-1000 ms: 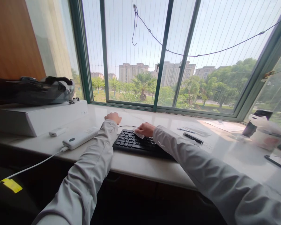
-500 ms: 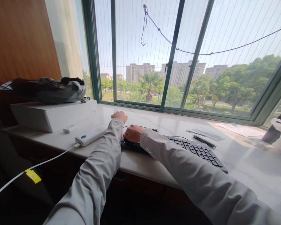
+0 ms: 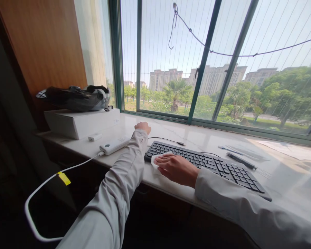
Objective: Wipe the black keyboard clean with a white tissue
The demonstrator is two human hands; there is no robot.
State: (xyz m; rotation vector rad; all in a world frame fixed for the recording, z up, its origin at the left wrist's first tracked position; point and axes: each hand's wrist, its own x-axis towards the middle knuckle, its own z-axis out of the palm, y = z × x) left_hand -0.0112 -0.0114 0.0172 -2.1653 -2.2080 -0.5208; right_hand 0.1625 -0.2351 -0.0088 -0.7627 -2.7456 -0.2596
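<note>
My right hand presses a folded white tissue against the front left edge of a black keyboard. Its fingers lie together over the tissue. My left hand rests as a closed fist on the counter, beyond the keyboard's left end. The inside of that fist is hidden from me. A white power bank lies left of my left forearm, with a white cable plugged into it.
A pale marble counter runs below the window. At the left, a dark helmet-like item sits on a white box, near a small white adapter. A black pen and papers lie at the right.
My right hand has moved from the keyboard's far left end toward its front edge, so the tissue and more keys show. The left fist stays put. The view has swung slightly left.
</note>
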